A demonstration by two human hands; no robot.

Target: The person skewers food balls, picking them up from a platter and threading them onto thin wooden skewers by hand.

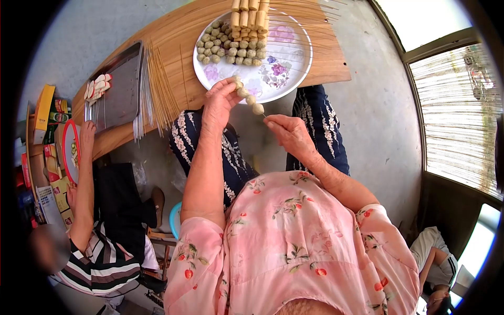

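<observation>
A thin skewer (265, 114) carrying several pale, speckled meatballs (251, 100) slants between my two hands, above the near edge of a plate. My left hand (219, 101) is closed, thumb and fingers pinching the topmost ball at the far end. My right hand (292, 135) is closed on the bare lower end of the skewer. Beyond them, the white flower-patterned plate (300, 58) bears loose grey-green meatballs (208, 44), filled skewers of the same balls (247, 53) and a stack of tan cylindrical pieces (251, 20).
Bare skewers (160, 89) lie on the wooden table (168, 31) beside a metal tray (118, 84) with red-and-white skewered pieces (98, 87). At left, a co-worker's hand (87, 131) is near that tray and a red-rimmed plate (67, 152). Another person (438, 262) sits at lower right.
</observation>
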